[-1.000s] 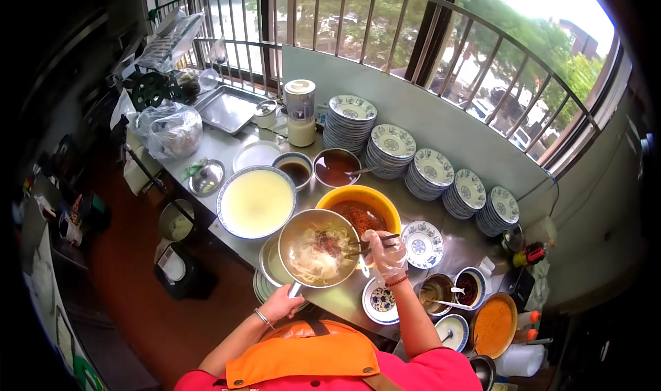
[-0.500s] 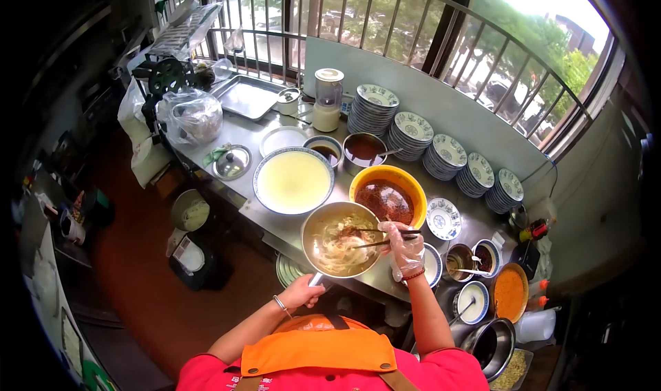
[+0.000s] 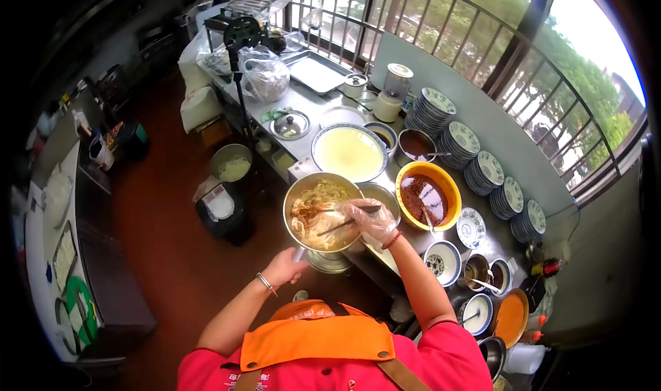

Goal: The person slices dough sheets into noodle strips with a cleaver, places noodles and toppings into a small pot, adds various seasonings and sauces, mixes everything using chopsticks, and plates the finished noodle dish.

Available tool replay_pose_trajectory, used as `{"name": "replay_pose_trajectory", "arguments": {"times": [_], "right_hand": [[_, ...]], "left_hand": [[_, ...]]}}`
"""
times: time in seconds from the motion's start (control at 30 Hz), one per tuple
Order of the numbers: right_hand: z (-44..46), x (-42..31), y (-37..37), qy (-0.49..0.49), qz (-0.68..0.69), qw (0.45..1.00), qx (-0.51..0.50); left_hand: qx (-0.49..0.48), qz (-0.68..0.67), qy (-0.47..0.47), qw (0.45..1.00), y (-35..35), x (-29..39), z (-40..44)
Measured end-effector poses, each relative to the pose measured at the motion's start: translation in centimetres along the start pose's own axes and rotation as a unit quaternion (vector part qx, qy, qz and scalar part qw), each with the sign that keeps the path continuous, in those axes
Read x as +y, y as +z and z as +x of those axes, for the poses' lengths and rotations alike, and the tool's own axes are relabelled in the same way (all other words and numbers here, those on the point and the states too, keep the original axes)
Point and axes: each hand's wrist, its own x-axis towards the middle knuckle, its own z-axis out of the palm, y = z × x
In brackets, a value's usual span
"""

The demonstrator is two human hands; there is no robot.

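My left hand is closed around the pale handle of a steel saucepan. The pan is held just off the counter's front edge. In it lie pale noodles with a reddish-brown sauce on one side. My right hand, in a clear plastic glove, grips dark chopsticks whose tips reach into the noodles. A metal bowl shows partly behind the right hand. Beyond the pan stands a wide bowl of pale yellow liquid.
A yellow basin of dark red sauce with a ladle sits to the right. Patterned bowls are stacked along the wall. Sauce bowls, including an orange one, line the right side. A black bin stands on the floor at left.
My view has turned left. Both hands have carried the saucepan left, away from the yellow basin and past the counter edge. The chopsticks stay in the noodles.
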Motion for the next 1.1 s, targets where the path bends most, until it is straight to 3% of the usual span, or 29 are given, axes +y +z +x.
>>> {"name": "replay_pose_trajectory", "arguments": {"times": [0.07,0.1,0.2,0.23,0.27,0.33,0.37,0.47,0.53,0.6,0.67,0.73,0.8,0.83,0.93,0.97,1.07,1.1], "right_hand": [[1.8,-2.0,-0.2,0.044,-0.030,0.999,-0.009],[1.7,-3.4,0.1,0.070,0.077,0.995,-0.011],[2.2,-1.9,3.1,0.044,0.136,0.988,-0.051],[1.4,-2.5,3.6,0.037,0.024,0.995,-0.092],[1.0,-2.7,4.3,0.032,0.072,0.988,-0.134],[1.3,-3.1,4.3,-0.007,-0.037,0.994,-0.098],[1.8,-3.7,4.4,0.040,0.013,0.995,-0.086],[2.9,-1.5,7.5,0.019,0.119,0.991,-0.065],[3.0,1.2,9.9,-0.047,0.003,0.993,-0.106],[1.9,-3.6,10.0,-0.002,-0.008,0.988,-0.152],[4.4,-2.4,10.7,0.023,0.084,0.990,-0.111],[4.9,-1.4,13.6,-0.018,0.104,0.992,-0.070],[4.2,-1.0,16.2,-0.005,0.095,0.981,-0.170],[2.2,-4.7,16.4,0.017,0.096,0.977,-0.192],[4.8,-5.0,16.6,0.062,0.100,0.979,-0.166],[6.0,-4.0,17.4,0.013,0.090,0.989,-0.112],[4.5,-3.3,20.7,0.016,0.064,0.982,-0.178],[4.9,-2.4,21.0,-0.083,-0.032,0.975,-0.203]], "left_hand": [[0.041,-0.021,0.010,0.999,0.0,-1.4,-1.6],[0.059,-0.032,0.013,0.998,0.3,-1.9,-2.5],[0.097,-0.064,0.014,0.993,1.3,-3.0,-4.4],[0.105,-0.079,0.013,0.991,1.5,-3.3,-4.9],[0.112,-0.093,0.011,0.989,1.4,-3.6,-5.5],[0.123,-0.111,0.006,0.986,1.0,-4.2,-6.5],[0.130,-0.113,0.004,0.985,1.0,-4.3,-7.0],[0.140,-0.133,0.014,0.981,0.7,-5.1,-8.0],[0.157,-0.127,0.034,0.979,-0.4,-6.0,-7.8],[0.156,-0.139,0.022,0.978,-1.8,-6.5,-8.6],[0.154,-0.136,0.017,0.979,-3.2,-6.8,-9.6],[0.151,-0.125,0.017,0.980,-4.1,-7.2,-10.5],[0.164,-0.117,0.013,0.979,-5.5,-7.5,-11.0],[0.171,-0.114,0.012,0.979,-6.1,-7.8,-11.2],[0.180,-0.138,0.022,0.974,-7.7,-8.9,-12.4],[0.181,-0.138,0.026,0.973,-7.9,-8.9,-12.8],[0.190,-0.141,0.032,0.971,-8.6,-8.9,-13.1],[0.192,-0.132,0.029,0.972,-8.9,-9.0,-13.3]]}}
